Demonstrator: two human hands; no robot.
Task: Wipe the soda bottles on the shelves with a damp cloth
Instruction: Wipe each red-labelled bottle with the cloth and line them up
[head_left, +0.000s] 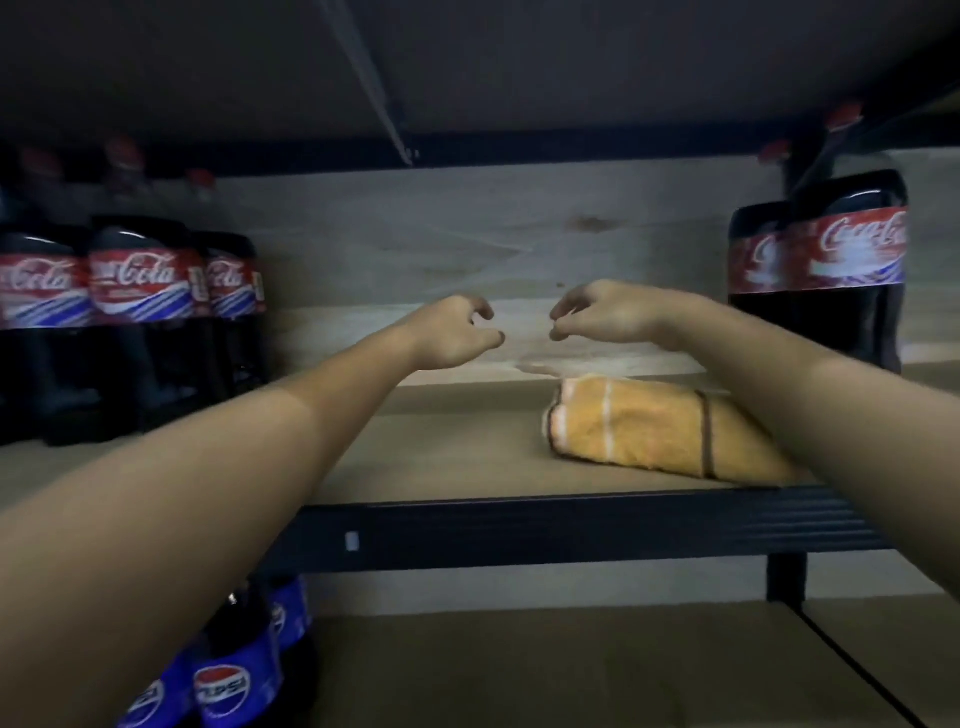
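Note:
A folded orange cloth (660, 434) with white stripes lies on the wooden shelf (467, 457), right of centre near the front edge. Dark Coca-Cola bottles (140, 312) with red labels stand in a group at the shelf's left end. Two more Coca-Cola bottles (841, 270) stand at the right end. Both arms reach over the middle of the shelf. My left hand (457, 332) and my right hand (602, 312) hover close together above the shelf, fingers loosely curled, holding nothing. The right forearm passes over the cloth's right end.
The black metal front rail (571, 530) of the shelf crosses the view below the arms. Pepsi bottles (234, 675) with blue labels stand on the lower shelf at bottom left. The underside of the upper shelf (519, 67) hangs low overhead. A wooden back panel (467, 234) closes the rear.

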